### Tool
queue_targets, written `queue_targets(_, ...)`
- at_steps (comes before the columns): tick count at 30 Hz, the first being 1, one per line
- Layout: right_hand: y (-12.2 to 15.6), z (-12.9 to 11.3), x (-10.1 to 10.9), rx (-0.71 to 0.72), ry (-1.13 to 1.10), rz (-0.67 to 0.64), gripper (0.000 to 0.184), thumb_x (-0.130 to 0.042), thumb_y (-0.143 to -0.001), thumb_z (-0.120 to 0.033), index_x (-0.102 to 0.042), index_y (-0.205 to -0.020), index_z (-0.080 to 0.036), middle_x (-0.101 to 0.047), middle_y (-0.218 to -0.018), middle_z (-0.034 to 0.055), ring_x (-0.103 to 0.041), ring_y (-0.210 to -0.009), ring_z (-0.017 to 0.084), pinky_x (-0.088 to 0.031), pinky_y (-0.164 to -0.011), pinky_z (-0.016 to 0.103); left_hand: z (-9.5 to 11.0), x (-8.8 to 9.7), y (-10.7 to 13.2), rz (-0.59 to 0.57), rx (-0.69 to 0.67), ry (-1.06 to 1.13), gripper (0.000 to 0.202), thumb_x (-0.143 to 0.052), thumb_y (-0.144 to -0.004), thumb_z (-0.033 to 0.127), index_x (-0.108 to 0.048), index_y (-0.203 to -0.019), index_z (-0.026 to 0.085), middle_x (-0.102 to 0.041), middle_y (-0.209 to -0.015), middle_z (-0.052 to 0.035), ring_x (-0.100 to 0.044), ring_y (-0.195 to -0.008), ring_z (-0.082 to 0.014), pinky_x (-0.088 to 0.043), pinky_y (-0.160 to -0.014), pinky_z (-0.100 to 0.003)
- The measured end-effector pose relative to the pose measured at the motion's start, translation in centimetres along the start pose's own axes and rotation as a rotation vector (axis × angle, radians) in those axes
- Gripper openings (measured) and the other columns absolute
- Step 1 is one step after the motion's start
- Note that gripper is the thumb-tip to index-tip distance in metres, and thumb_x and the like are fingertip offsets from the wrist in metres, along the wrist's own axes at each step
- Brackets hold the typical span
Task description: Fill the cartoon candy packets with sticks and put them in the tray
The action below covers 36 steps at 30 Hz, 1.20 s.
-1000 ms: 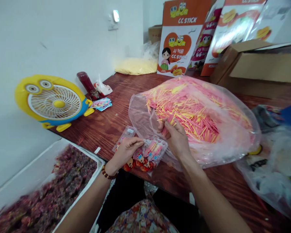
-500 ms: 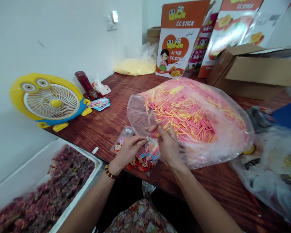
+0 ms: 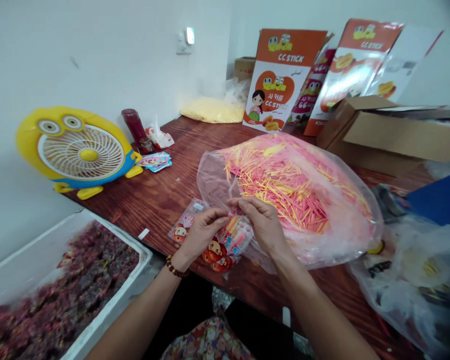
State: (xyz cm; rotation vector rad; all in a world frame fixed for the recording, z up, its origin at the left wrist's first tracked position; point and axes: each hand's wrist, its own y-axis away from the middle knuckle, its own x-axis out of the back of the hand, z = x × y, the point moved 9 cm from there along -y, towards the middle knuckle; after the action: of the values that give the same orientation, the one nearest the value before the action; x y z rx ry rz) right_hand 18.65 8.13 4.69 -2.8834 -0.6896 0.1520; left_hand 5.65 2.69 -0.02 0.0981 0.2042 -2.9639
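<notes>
My left hand (image 3: 200, 231) pinches the top edge of a small printed packet (image 3: 230, 241) with cartoon faces, lying on the wooden table (image 3: 165, 195) near its front edge. My right hand (image 3: 264, 225) is closed at the packet's mouth, fingers pressed on pink and yellow sticks that poke into it. Just behind both hands sits a big clear plastic bag (image 3: 296, 190) heaped with pink and yellow sticks. A second small packet (image 3: 185, 227) lies flat left of my left hand.
A yellow cartoon desk fan (image 3: 78, 150) stands at the left, with a red bottle (image 3: 133, 127) and small cards (image 3: 155, 161) beside it. A white bin (image 3: 101, 235) of dark red packets sits below left. Cardboard boxes (image 3: 390, 132), "CC STICK" cartons (image 3: 281, 75) and plastic bags (image 3: 408, 280) crowd the back and right.
My right hand came out of the big bag's mouth and down to the small packet, next to my left hand. The camera tilted slightly.
</notes>
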Motion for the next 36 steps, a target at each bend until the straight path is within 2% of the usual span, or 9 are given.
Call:
queue_targets(4, 0.0, -2.0, 0.9, 0.058, 0.089, 0.051, 0.015, -0.065, -0.087, -0.036, -0.073, -0.09, -0.024, -0.074, -0.091, 0.0025, -0.067, -0.088, 0.019, -0.052, -0.083, 0.033, 0.0, 0.9, -0.1, 0.088, -0.016, 0.081, 0.022, -0.073, -0.081, 0.037, -0.073, -0.088, 0.017, -0.07, -0.084, -0.0018, -0.06, -0.076, -0.0128, -0.048, -0.071, -0.023)
queue_targets(9, 0.2, -3.4, 0.0, 0.139, 0.376, -0.092, 0.009, -0.066, -0.087, -0.03, -0.073, -0.089, -0.024, -0.072, -0.087, 0.0015, -0.065, -0.083, 0.018, -0.049, -0.076, 0.031, 1.1, 0.8, -0.2, 0.117, -0.052, 0.129, 0.022, -0.074, -0.079, 0.037, -0.075, -0.088, 0.017, -0.073, -0.086, -0.0036, -0.064, -0.08, -0.0155, -0.051, -0.075, -0.026)
queue_targets(12, -0.2, -3.2, 0.7, 0.138, 0.354, -0.051, 0.011, -0.065, -0.087, -0.032, -0.071, -0.092, -0.024, -0.072, -0.091, 0.0018, -0.065, -0.085, 0.018, -0.049, -0.077, 0.031, 2.0, 0.7, -0.2, 0.108, -0.061, 0.097, 0.019, -0.073, -0.081, 0.034, -0.077, -0.09, 0.018, -0.076, -0.091, -0.0043, -0.066, -0.085, -0.0169, -0.051, -0.08, -0.027)
queue_targets(15, -0.6, -2.4, 1.1, 0.047, 0.292, -0.035, 0.023, -0.072, -0.081, -0.037, -0.067, -0.099, -0.024, -0.071, -0.092, 0.0014, -0.063, -0.077, 0.016, -0.049, -0.069, 0.029, 2.8, 1.1, -0.2, 0.147, -0.077, 0.067, 0.017, -0.071, -0.082, 0.032, -0.078, -0.09, 0.019, -0.076, -0.091, -0.0041, -0.066, -0.085, -0.0177, -0.051, -0.08, -0.028)
queue_targets(19, -0.2, -1.7, -0.1, -0.012, 0.379, -0.168, 0.019, -0.073, -0.079, -0.038, -0.065, -0.076, -0.021, -0.061, -0.068, -0.0024, -0.053, -0.063, 0.013, -0.041, -0.059, 0.026, 4.0, 1.2, 0.0, 0.158, -0.14, 0.02, 0.013, -0.07, -0.082, 0.029, -0.079, -0.086, 0.02, -0.075, -0.091, -0.0044, -0.066, -0.087, -0.0179, -0.051, -0.082, -0.029)
queue_targets(23, -0.5, -1.0, 0.6, -0.046, 0.277, -0.123, 0.024, -0.073, -0.076, -0.037, -0.059, -0.065, -0.021, -0.056, -0.061, -0.0041, -0.048, -0.058, 0.012, -0.039, -0.057, 0.026, 4.5, 1.4, 0.1, 0.183, -0.18, 0.007, 0.011, -0.072, -0.08, 0.026, -0.08, -0.082, 0.021, -0.074, -0.096, -0.0057, -0.065, -0.094, -0.0188, -0.05, -0.087, -0.03)
queue_targets(27, -0.9, -0.1, 1.1, -0.099, 0.161, -0.108, 0.025, -0.075, -0.073, -0.04, -0.06, -0.066, -0.021, -0.06, -0.063, -0.0027, -0.054, -0.061, 0.014, -0.044, -0.059, 0.027, 2.9, 1.3, -0.1, 0.172, -0.047, 0.115, 0.016, -0.074, -0.078, 0.031, -0.079, -0.086, 0.018, -0.075, -0.092, -0.0052, -0.065, -0.089, -0.0181, -0.051, -0.085, -0.03)
queue_targets(32, -0.6, 0.6, 1.3, -0.122, 0.098, -0.082, 0.028, -0.077, -0.071, -0.044, -0.062, -0.066, -0.021, -0.063, -0.063, -0.002, -0.057, -0.06, 0.014, -0.046, -0.059, 0.028, -0.1, -1.1, 0.1, -0.063, 0.223, 0.221, 0.034, -0.084, -0.067, 0.038, -0.074, -0.09, 0.015, -0.073, -0.084, -0.0037, -0.063, -0.072, -0.0141, -0.049, -0.069, -0.026)
queue_targets(36, -0.3, 2.1, 1.8, -0.162, 0.084, -0.047, 0.028, -0.077, -0.071, -0.044, -0.061, -0.067, -0.021, -0.063, -0.063, -0.0022, -0.057, -0.06, 0.013, -0.046, -0.059, 0.027, -0.8, -1.0, 0.1, -0.065, 0.215, 0.183, 0.032, -0.084, -0.066, 0.037, -0.07, -0.083, 0.014, -0.068, -0.078, -0.0008, -0.058, -0.067, -0.0103, -0.045, -0.065, -0.022)
